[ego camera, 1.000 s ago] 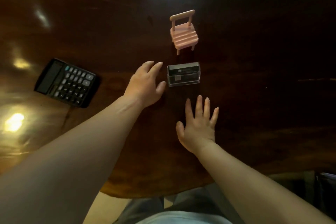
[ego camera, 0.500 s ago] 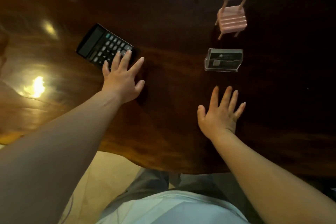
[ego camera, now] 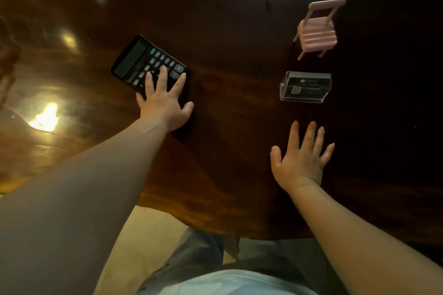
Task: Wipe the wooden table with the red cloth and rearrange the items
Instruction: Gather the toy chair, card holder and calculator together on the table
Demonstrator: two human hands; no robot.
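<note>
A black calculator point(ego camera: 141, 60) lies tilted on the dark wooden table point(ego camera: 227, 127), left of centre. My left hand point(ego camera: 165, 103) rests over its near edge, fingers spread across the keys, not gripping it. To the right stands a clear card holder point(ego camera: 305, 87) with dark cards inside. Behind it stands a small pink toy chair point(ego camera: 317, 31), upright. My right hand point(ego camera: 300, 158) lies flat and empty on the table just in front of the card holder, fingers apart. No red cloth is in view.
The table's wavy front edge point(ego camera: 215, 227) runs close to my body, with pale floor point(ego camera: 143, 235) below it on the left. Bright light reflections point(ego camera: 45, 117) glare on the left part of the tabletop.
My left hand has moved left from beside the card holder to the calculator and now covers its keys. The view has swung left. My right hand has stayed flat near the card holder.
</note>
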